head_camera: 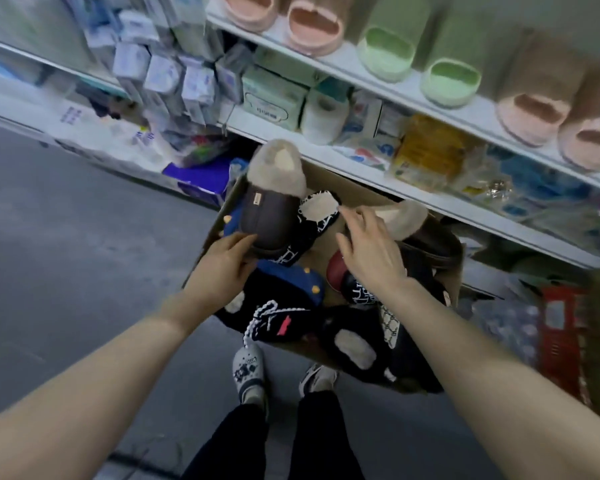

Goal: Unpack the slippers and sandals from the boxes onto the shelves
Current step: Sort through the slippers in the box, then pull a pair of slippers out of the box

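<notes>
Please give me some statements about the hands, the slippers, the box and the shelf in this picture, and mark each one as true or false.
1. The left hand holds a brown slipper with a furry lining. True.
2. The right hand grips a green sandal. False: its fingers are loosely spread above the box and hold nothing; the green sandals stand on the shelf.
3. The cardboard box has several slippers in it. True.
4. The top shelf carries only green sandals. False: pink sandals stand there too.
5. The box stands on the top shelf. False: it is below the shelves, in front of the person's feet.
</notes>
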